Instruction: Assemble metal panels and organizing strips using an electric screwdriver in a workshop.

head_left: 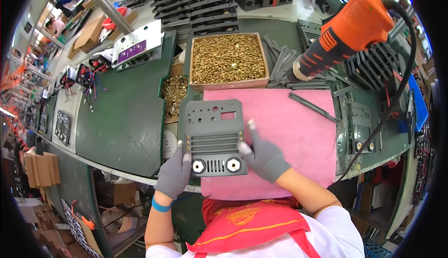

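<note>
Though overlapped slightly, shows a flat dark-grey panel (pixel 215 139) with vent slots and two round fittings, lying across the left edge of the pink mat (pixel 298 146). Meets the left hand (pixel 173 173) at lower left; cannot tell whether gripped. Has the open right hand (pixel 265 157) at its right side. Faces a box (pixel 228 86) of brass-coloured pieces (pixel 227 59) and, upper right, an orange power tool (pixel 347 27). Leaves pink mat stretching rightward, green bench (pixel 121 122) leftward.

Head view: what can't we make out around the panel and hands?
Gray panel underside, head view: hidden by its top face.
Left hand, most fingers, head view: hidden by the hand itself.
Right hand, head view: thumb contact unclear from above.
Brass parts, head view: individual shapes too small.
</note>
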Tool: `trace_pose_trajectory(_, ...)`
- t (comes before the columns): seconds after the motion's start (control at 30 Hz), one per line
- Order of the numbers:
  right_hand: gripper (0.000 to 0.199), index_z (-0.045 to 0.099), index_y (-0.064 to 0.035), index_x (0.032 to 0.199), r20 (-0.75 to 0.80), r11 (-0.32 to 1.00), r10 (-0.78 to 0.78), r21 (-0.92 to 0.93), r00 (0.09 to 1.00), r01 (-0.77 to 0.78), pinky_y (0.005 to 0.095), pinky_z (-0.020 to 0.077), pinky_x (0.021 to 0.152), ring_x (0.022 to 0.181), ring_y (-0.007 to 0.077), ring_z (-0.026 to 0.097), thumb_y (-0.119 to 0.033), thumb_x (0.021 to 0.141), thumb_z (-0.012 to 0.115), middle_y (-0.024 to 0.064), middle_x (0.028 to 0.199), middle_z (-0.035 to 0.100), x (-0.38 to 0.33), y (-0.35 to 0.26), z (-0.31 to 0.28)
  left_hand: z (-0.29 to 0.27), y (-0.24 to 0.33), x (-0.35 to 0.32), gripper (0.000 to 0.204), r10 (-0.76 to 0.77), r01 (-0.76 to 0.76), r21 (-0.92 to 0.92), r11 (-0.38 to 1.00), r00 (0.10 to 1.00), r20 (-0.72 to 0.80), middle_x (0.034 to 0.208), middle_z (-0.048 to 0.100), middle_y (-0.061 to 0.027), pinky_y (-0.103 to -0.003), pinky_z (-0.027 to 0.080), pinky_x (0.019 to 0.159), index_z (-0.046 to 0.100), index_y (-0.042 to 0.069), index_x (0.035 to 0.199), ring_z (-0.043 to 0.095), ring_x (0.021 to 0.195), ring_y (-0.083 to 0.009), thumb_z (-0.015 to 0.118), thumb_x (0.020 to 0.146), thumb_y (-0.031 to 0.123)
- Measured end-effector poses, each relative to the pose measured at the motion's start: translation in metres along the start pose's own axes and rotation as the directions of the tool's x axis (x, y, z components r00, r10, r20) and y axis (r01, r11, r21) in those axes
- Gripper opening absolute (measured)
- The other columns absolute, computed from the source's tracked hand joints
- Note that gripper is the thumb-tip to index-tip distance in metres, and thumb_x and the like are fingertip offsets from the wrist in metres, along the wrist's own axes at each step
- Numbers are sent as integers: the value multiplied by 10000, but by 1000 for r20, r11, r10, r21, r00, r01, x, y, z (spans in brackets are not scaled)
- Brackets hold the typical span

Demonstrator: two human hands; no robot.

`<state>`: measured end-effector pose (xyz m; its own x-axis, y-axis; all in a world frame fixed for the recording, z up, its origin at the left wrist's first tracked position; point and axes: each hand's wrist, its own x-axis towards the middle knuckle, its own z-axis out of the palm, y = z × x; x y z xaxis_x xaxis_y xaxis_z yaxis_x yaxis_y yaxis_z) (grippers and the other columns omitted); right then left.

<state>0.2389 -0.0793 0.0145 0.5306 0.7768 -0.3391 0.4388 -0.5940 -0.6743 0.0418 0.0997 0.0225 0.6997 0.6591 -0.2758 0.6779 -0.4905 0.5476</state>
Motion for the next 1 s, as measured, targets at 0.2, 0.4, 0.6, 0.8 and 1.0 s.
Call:
trace_pose_trajectory(0.2,751,140,0,1594,-49,929,-98,352,994,109,452,527,789,795,408,685,-374,1032,469,301,928,647,-19,1,-25,-27,63,-20,501,119,-122,-139,983,992,-35,1024,649,-308,-477,517,803,428,-31,1460,657,950,-468,439,1047,251)
trace_pose_trajectory(0.4,713,277,14,1558,-231,849,-53,502,972,165,370,532,709,688,255,626,-393,1016,499,155,827,614,13,38,-132,-43,161,46,463,525,-526,59,849,822,-221,968,649,-311,-525,494,786,469,-39,1391,623,908,-499,425,1046,267)
trace_pose_trajectory(0.6,515,531,-123,1443,-485,809,158,563,860,169,227,453,426,540,92,568,-355,983,533,34,865,640,47,89,-249,33,280,194,500,466,-480,-57,875,869,-165,895,639,-228,-485,470,877,585,-15,1169,623,927,-437,358,1035,410)
trace_pose_trajectory(0.8,481,595,-154,1401,-457,855,203,513,866,70,260,449,431,502,120,586,-374,977,538,42,845,672,86,172,-341,95,375,273,461,306,-282,-274,919,951,45,1072,680,-254,-448,561,782,640,-16,1122,688,911,-389,424,1030,381)
trace_pose_trajectory(1.0,443,632,-98,1322,-457,935,300,-32,837,-353,407,559,837,955,322,705,-318,951,531,183,1084,715,146,209,-372,105,400,301,370,378,-438,200,877,883,278,1191,701,-197,-470,563,917,664,26,1261,699,1067,-368,422,1026,180)
